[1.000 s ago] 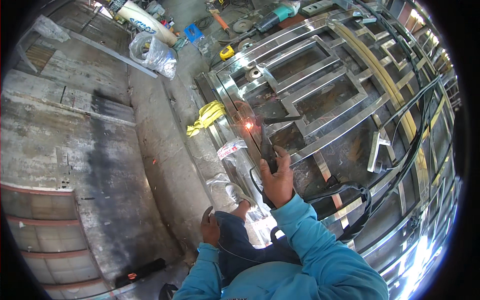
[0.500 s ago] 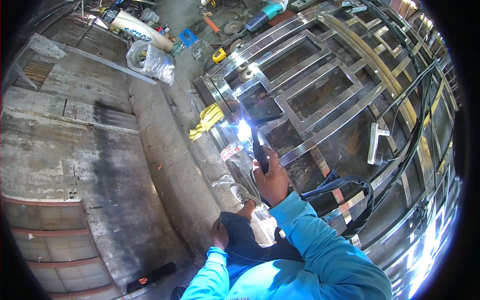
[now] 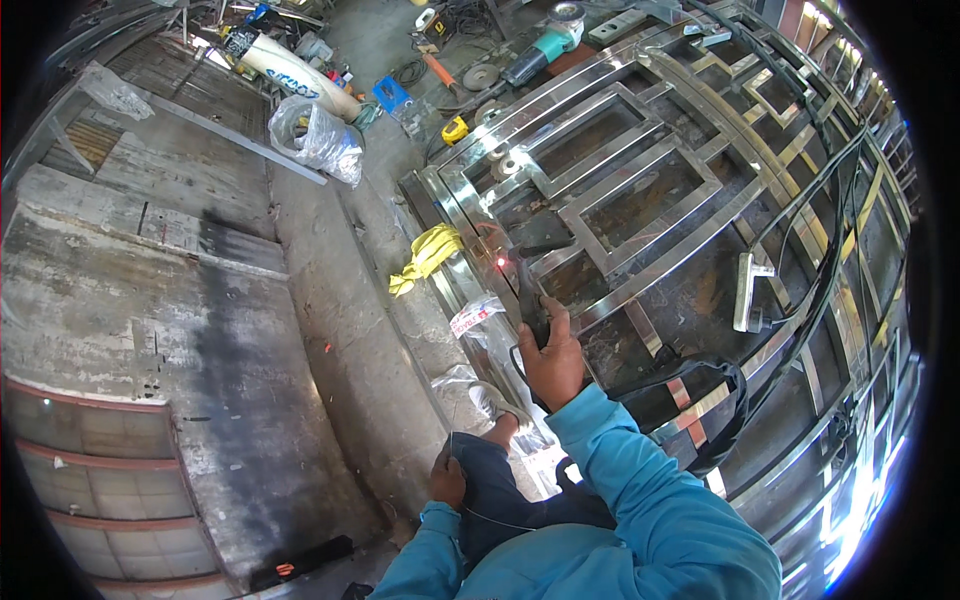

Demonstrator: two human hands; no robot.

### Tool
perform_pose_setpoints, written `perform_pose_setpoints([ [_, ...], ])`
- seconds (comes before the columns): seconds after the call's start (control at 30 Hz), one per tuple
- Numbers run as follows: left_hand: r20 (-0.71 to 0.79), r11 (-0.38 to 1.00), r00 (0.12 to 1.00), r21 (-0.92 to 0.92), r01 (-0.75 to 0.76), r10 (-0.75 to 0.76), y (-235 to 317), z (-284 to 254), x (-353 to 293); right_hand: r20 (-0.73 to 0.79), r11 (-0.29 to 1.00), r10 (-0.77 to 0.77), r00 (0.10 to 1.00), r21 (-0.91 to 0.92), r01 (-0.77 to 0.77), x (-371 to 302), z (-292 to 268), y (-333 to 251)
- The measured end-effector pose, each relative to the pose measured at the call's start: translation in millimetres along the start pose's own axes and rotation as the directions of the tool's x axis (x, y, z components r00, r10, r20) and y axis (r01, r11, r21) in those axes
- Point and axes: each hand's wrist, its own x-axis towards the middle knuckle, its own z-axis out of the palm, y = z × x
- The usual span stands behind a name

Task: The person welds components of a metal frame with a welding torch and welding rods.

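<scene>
Right hand point(image 3: 552, 362) clamped round dark welding torch point(image 3: 528, 300), tip aimed at left edge of steel gate frame point(image 3: 640, 205); small red glow at tip. Torch black, slim, cable trailing back under wrist. Left hand point(image 3: 448, 480) low by knee, fingers pinched together on thin filler rod point(image 3: 452, 445), probably; rod barely visible. Frame: polished square tubing, nested rectangles, lying flat. Yellow rag point(image 3: 428, 256) just beside frame's left edge. Grinder point(image 3: 545, 38) beyond frame's far end, on concrete floor point(image 3: 330, 330).
</scene>
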Motion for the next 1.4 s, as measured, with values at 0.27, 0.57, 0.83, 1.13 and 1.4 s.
perform_pose_setpoints([
  [0.27, -0.011, 1.0, 1.0, -0.018, 0.0, 0.0, -8.0, 3.0, -4.4, 0.004, 1.0, -0.026, 1.0, 0.014, 0.026, 0.3, -1.9, -1.5],
  [0.57, -0.026, 1.0, 1.0, 0.019, -0.016, 0.017, 3.2, 3.7, -4.6, -0.005, 0.995, 0.046, 0.999, 0.094, -0.045, -1.2, -4.3, 4.6],
  [0.83, -0.019, 0.999, 0.999, 0.032, -0.026, 0.026, 8.4, 2.6, -2.9, -0.05, 0.995, 0.009, 0.999, 0.104, -0.003, -0.1, -3.2, 3.8],
  [1.13, -0.124, 0.911, 0.991, -0.4, -0.1, 0.054, 78.7, -22.1, 54.9, -0.183, 0.996, 0.052, 0.982, 0.084, -0.037, 18.1, -30.0, 14.3],
  [1.4, -0.245, 0.662, 0.754, -0.366, -0.654, 0.609, 300.1, -62.5, 61.6, -0.401, 0.982, 0.022, 0.916, 0.18, 0.055, 37.8, -172.5, -40.8],
])
